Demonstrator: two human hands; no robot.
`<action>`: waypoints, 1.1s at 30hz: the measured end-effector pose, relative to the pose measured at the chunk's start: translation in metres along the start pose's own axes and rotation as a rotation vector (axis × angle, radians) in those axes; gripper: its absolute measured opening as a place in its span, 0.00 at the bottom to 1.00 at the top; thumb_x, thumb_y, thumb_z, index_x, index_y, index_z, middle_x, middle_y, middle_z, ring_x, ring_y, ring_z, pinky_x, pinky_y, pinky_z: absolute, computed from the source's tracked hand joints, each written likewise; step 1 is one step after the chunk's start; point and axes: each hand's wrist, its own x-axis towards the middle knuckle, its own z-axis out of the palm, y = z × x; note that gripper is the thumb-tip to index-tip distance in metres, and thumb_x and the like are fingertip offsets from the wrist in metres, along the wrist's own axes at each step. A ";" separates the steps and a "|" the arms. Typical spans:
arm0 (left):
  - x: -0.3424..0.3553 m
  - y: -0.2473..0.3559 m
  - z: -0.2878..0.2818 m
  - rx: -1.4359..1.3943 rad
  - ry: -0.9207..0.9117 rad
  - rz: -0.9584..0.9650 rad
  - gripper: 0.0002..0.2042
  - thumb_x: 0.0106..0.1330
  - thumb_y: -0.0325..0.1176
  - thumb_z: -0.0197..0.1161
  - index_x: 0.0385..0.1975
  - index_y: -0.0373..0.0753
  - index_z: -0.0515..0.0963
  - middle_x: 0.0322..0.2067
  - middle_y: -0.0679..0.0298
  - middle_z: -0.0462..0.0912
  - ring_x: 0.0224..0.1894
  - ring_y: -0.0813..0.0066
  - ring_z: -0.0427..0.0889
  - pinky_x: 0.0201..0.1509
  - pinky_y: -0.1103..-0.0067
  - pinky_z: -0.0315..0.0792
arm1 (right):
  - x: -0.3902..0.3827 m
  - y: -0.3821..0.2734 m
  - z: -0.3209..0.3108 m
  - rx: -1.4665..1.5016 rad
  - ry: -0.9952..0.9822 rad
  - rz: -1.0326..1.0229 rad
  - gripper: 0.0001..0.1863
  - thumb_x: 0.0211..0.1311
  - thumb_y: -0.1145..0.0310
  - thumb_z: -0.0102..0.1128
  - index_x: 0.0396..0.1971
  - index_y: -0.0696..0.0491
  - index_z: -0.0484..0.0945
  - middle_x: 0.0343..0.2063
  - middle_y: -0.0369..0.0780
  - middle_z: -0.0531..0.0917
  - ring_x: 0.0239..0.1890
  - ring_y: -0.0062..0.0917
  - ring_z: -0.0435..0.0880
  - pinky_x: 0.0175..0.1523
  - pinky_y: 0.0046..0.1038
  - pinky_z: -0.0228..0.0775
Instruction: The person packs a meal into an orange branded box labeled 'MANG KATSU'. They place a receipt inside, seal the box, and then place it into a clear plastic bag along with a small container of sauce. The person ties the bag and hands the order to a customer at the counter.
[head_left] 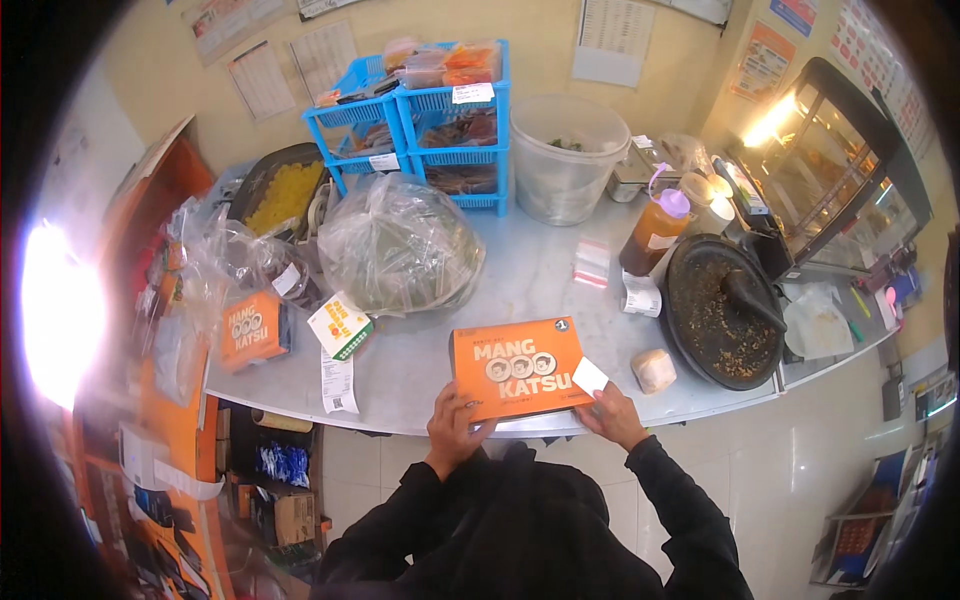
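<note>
Black sleeves (pixel 690 510) and torso come in from the bottom, cut off there, blocking the floor (pixel 750 470) below. Left hand (pixel 455 425) on near-left corner of an orange box (pixel 520 345): grip closed on it, fingers on top, underside hidden. Right hand (pixel 612 415) at near-right corner, grip pinching a white slip (pixel 590 376); can't tell if it clamps the box too. Box sits at the front edge of the desk (pixel 525 285), covering part of that edge; resting or slightly lifted, can't tell.

Right of box: small wrapped bundle (pixel 653 371), contents unclear, then a dark stone mortar (pixel 700 340) with pestle (pixel 750 298) lying in it. Left: receipt (pixel 339 385), its top end under a white-and-green carton (pixel 340 325); second orange box (pixel 252 330) beside that.

Behind: big clear bag (pixel 400 250), contents blurred by plastic, standing in front of the blue racks (pixel 460 155) and hiding their lower left. Flat small packets (pixel 591 263) mid-desk, purple-capped bottle (pixel 655 235) by the mortar. Farther: tray of yellow food (pixel 285 200), part covered by bags; translucent bucket (pixel 565 170); lit glass case (pixel 830 180), glare over its contents. Rim black, outer edges lost.
</note>
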 end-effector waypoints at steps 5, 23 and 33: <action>0.014 -0.006 -0.010 0.048 -0.044 0.105 0.19 0.45 0.36 0.73 0.35 0.43 0.73 0.40 0.64 0.74 0.50 0.54 0.75 0.45 0.68 0.78 | 0.004 0.007 -0.008 -0.001 0.009 -0.090 0.39 0.48 0.67 0.71 0.56 0.45 0.54 0.38 0.45 0.78 0.36 0.36 0.81 0.25 0.28 0.74; -0.010 -0.043 -0.059 0.143 -0.355 0.453 0.15 0.59 0.32 0.60 0.47 0.53 0.77 0.52 0.68 0.76 0.54 0.62 0.77 0.31 0.85 0.76 | -0.015 0.000 -0.029 -0.072 -0.284 -0.228 0.12 0.56 0.71 0.57 0.40 0.45 0.70 0.49 0.47 0.75 0.54 0.37 0.75 0.29 0.25 0.79; -0.023 -0.034 -0.046 0.078 -0.366 0.314 0.12 0.58 0.30 0.62 0.42 0.50 0.77 0.49 0.64 0.76 0.50 0.60 0.80 0.37 0.78 0.79 | -0.011 -0.008 -0.033 0.019 -0.280 -0.198 0.14 0.53 0.67 0.64 0.37 0.45 0.69 0.51 0.45 0.75 0.58 0.38 0.72 0.33 0.26 0.80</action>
